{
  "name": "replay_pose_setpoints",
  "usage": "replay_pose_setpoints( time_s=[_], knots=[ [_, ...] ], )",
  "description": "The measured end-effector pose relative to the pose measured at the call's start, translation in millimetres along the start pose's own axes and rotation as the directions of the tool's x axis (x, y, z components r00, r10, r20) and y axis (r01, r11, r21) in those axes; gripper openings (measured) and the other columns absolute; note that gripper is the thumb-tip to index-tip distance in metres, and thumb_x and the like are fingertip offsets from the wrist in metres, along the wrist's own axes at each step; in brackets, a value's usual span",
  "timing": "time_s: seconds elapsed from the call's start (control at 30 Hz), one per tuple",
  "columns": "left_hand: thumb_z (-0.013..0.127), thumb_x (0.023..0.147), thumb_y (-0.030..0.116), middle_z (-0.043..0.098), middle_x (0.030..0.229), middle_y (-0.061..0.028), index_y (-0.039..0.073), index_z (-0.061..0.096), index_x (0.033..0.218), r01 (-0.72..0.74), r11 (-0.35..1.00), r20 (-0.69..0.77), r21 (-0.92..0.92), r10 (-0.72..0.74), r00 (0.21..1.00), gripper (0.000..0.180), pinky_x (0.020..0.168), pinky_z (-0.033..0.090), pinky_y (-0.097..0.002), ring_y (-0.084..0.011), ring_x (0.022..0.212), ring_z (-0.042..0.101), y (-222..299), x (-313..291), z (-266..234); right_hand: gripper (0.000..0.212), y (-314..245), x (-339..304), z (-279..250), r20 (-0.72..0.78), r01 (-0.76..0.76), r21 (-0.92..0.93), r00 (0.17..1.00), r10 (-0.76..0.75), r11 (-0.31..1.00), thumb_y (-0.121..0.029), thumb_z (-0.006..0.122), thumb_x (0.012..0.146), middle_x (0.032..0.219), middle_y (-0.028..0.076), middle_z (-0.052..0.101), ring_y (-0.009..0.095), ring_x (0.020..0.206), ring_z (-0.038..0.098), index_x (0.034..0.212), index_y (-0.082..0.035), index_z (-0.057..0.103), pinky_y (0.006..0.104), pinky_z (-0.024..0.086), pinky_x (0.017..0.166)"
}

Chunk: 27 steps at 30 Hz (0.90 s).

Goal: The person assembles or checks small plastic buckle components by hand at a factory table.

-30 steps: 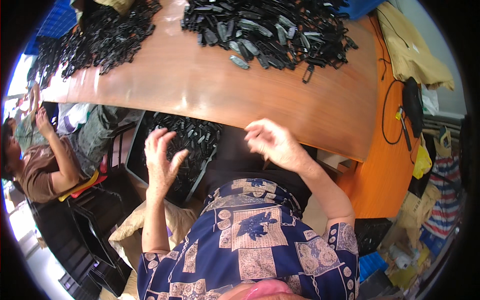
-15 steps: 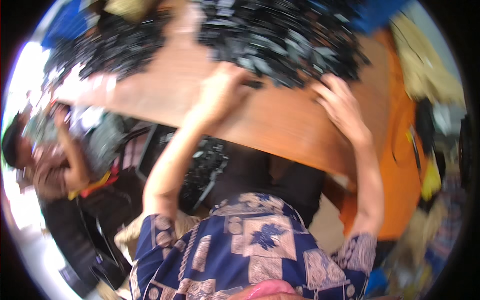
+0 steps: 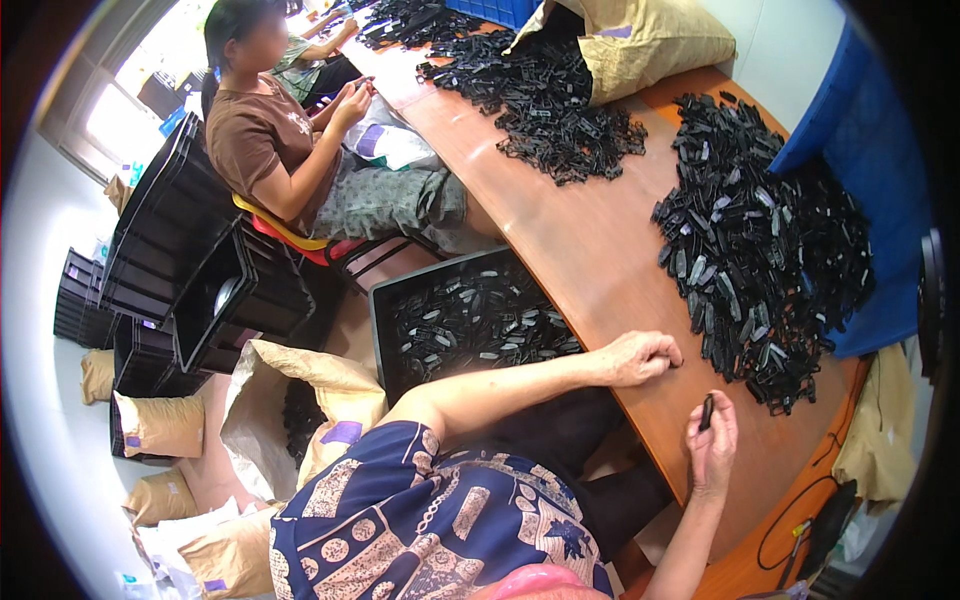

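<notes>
My right hand (image 3: pixel 712 445) holds a small black elongated plastic piece (image 3: pixel 707 412) between thumb and fingers, above the table's near edge. My left hand (image 3: pixel 638 358) is closed over the wooden table top (image 3: pixel 625 265), its fingertips pinched together. A dark speck shows at those fingertips, too small to name. Beyond both hands spreads a big heap of similar black plastic pieces (image 3: pixel 735 255), some with a grey shine. The two hands are apart, and neither touches the heap.
A black crate (image 3: pixel 378 335) of pieces stands beside my lap. Left of it is an open paper sack (image 3: pixel 245 425). A co-worker (image 3: pixel 265 140) sits farther along the table, near another heap (image 3: pixel 560 120) and a tipped sack (image 3: pixel 660 45). A blue bin (image 3: pixel 880 230) borders my heap.
The view has swung left, bringing the co-worker and crates further in. Both hands have come away from the heap's edge; my right hand now shows a black piece in its fingers.
</notes>
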<state>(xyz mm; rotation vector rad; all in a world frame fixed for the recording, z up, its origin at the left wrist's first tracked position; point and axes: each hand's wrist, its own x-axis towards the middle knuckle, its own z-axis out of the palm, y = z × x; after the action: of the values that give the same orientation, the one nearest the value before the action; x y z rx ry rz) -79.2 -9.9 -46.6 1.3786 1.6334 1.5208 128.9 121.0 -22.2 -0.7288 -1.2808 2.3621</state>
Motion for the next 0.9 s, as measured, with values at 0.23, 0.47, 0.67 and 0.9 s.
replay_pose_setpoints(
  time_s=[0.23,0.47,0.67,0.9],
  knots=[
    [0.067,0.079,0.006,0.057,0.074,-0.007,0.003,0.057,0.109,0.024,0.999,0.095,0.025,-0.027,0.995,0.032,0.065,0.048,-0.0325,-0.0184,0.067,0.058,2,-12,1,0.013,26,15,12,-0.006,0.156,-0.546,0.982,-0.19,0.823,-0.008,0.051,0.097,0.082,0.001,0.056,0.004,0.063,0.046,0.109,-0.005,0.052,0.0176,0.036,0.053],
    [0.064,0.084,0.018,0.055,0.086,-0.0121,0.005,0.057,0.102,-0.165,0.936,0.005,0.31,0.172,0.985,0.024,0.065,0.05,-0.0395,-0.0304,0.076,0.061,-12,-8,11,0.012,49,11,18,-0.022,0.24,-0.655,0.942,-0.336,0.716,-0.007,0.05,0.096,0.085,0.003,0.056,0.007,0.068,0.051,0.107,-0.002,0.05,0.02,0.04,0.056],
    [0.064,0.084,0.025,0.05,0.091,-0.012,0.005,0.055,0.102,-0.234,0.864,0.215,0.446,0.15,0.965,0.028,0.064,0.05,-0.0404,-0.0322,0.076,0.059,-2,6,12,0.01,49,7,22,0.023,0.289,-0.742,0.913,-0.408,0.605,-0.003,0.051,0.094,0.087,0.005,0.056,0.011,0.072,0.054,0.103,0.001,0.051,0.0249,0.044,0.06],
    [0.062,0.086,0.027,0.051,0.093,-0.0119,0.004,0.054,0.102,-0.222,0.885,0.154,0.41,0.172,0.973,0.029,0.068,0.05,-0.0395,-0.032,0.082,0.06,-4,2,12,0.01,53,6,24,-0.049,0.263,-0.722,0.903,-0.426,0.64,-0.003,0.051,0.094,0.089,0.006,0.056,0.009,0.069,0.052,0.103,0.0,0.052,0.0223,0.043,0.059]
  ],
)
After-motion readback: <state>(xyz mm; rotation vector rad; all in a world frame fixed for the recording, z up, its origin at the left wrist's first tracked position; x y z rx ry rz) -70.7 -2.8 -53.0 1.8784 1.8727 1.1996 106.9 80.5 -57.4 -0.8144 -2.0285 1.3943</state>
